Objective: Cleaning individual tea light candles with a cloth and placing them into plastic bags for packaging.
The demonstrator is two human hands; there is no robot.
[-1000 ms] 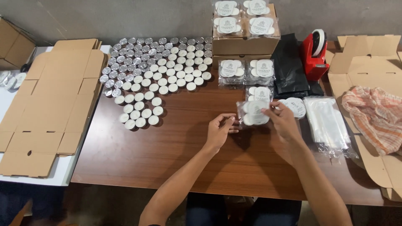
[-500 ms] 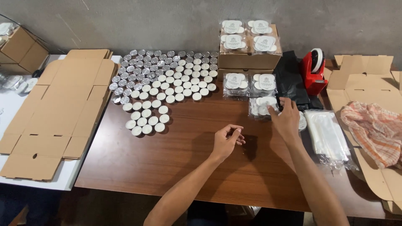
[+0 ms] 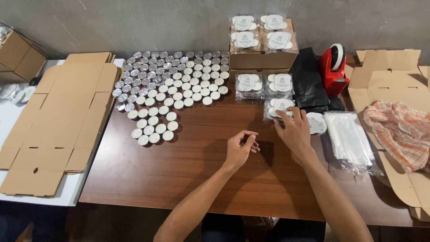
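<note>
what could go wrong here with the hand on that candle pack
The right hand is setting a bagged candle pack close to two other packs; a push could shove them out of line. The round labels lie right by the wrist and might get swept aside. The left hand hangs curled and empty, near nothing.

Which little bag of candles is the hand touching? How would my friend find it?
Find the brown cardboard box at the back of the wooden table. Two clear candle packs lie side by side before it. The pack is nearer the person, alone, under the right hand fingertips, beside the black bag.
</note>
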